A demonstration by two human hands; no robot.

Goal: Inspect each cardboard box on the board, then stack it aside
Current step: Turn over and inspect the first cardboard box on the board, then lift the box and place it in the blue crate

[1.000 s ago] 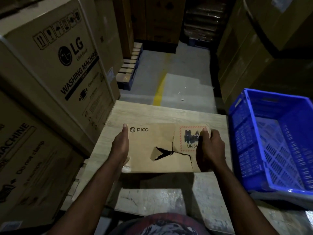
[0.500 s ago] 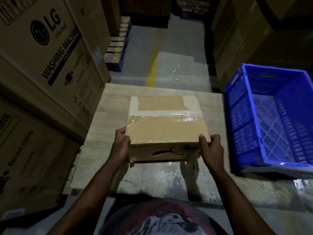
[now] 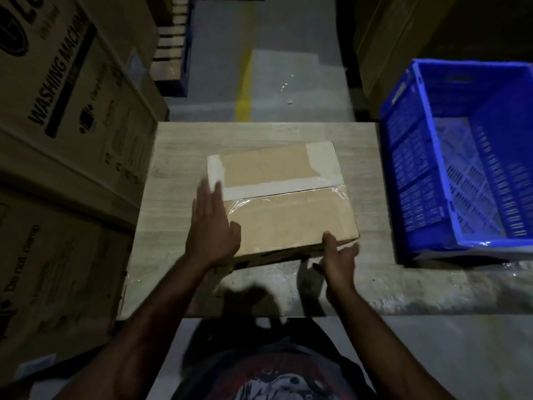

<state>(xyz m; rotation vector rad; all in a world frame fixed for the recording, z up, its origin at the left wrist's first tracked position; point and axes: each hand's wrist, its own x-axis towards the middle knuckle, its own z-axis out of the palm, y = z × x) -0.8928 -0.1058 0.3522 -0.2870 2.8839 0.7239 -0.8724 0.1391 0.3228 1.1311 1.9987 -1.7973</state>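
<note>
Dim warehouse aisle: tall washing-machine cartons stand at the left, a blue crate at the right, and the table between them. The cardboard box lies flat near the middle of the table, skewed, with its taped face up. The left hand lies flat across the box's left top edge, fingers straight, gripping nothing. The right hand is open at the near right corner, thumb touching the top edge, fingers loose. The step in hand is probably turning the box for inspection. Take firm hold of opposite edges, then rotate slowly so each face meets the light. Check the clear tape seam and the near side face, which is too dark to read here.
</note>
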